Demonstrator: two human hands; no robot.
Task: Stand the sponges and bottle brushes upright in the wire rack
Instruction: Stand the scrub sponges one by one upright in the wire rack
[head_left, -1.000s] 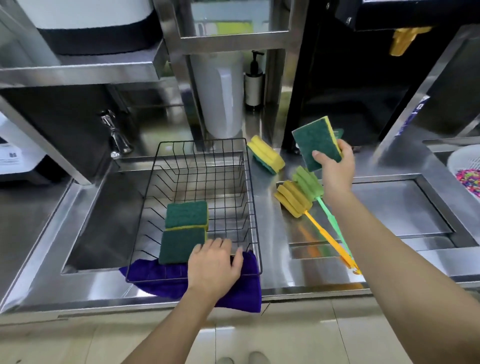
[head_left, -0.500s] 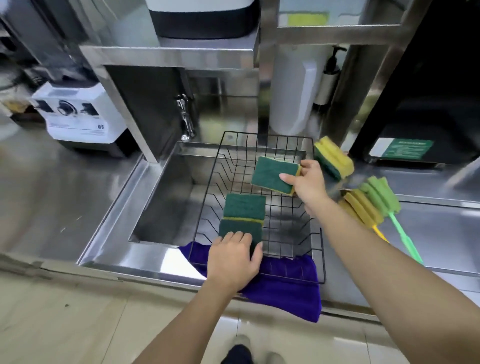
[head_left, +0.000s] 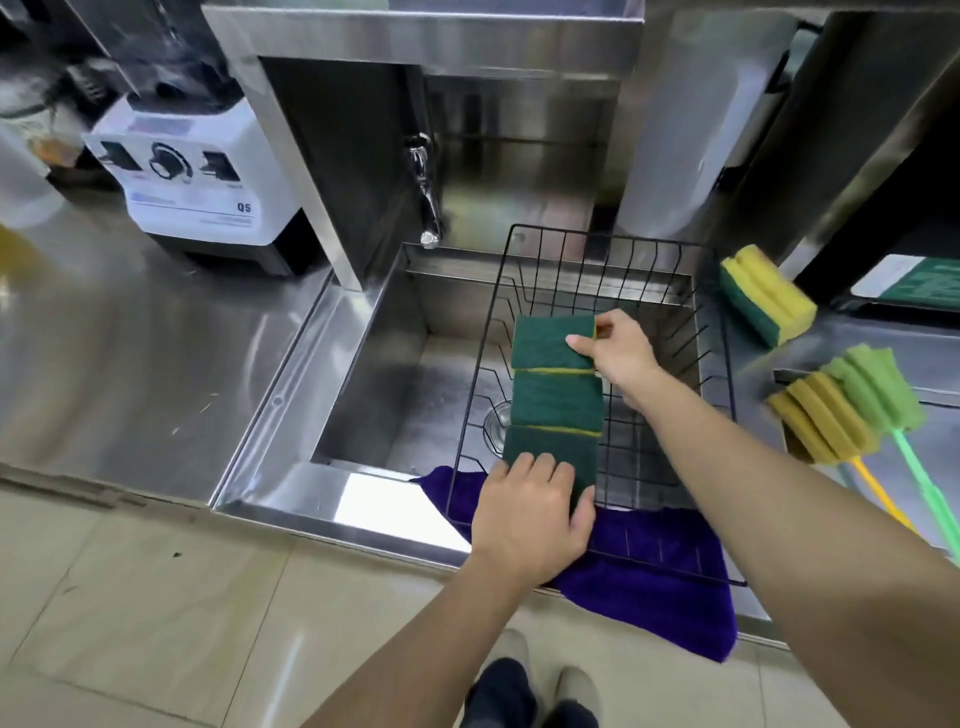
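Observation:
A black wire rack (head_left: 613, 249) sits over the sink. Three green-and-yellow sponges stand in a row inside it. My right hand (head_left: 621, 353) pinches the farthest sponge (head_left: 545, 343) by its right edge. A second sponge (head_left: 556, 400) stands behind it toward me. My left hand (head_left: 530, 514) rests on the rack's near edge, fingers against the nearest sponge (head_left: 550, 452). Another sponge (head_left: 763, 293) lies on the counter at the right. A yellow bottle brush (head_left: 815, 426) and a green bottle brush (head_left: 878, 384) lie beside it.
A purple cloth (head_left: 670, 587) lies under the rack's near edge and hangs over the counter front. A tap (head_left: 426, 202) stands behind the sink (head_left: 395, 374). A white blender base (head_left: 192, 176) stands on the left counter.
My right hand has carried the third sponge from above the rack down into it, behind the other two. The view has moved closer and leftward. My left hand stays at the rack's near edge.

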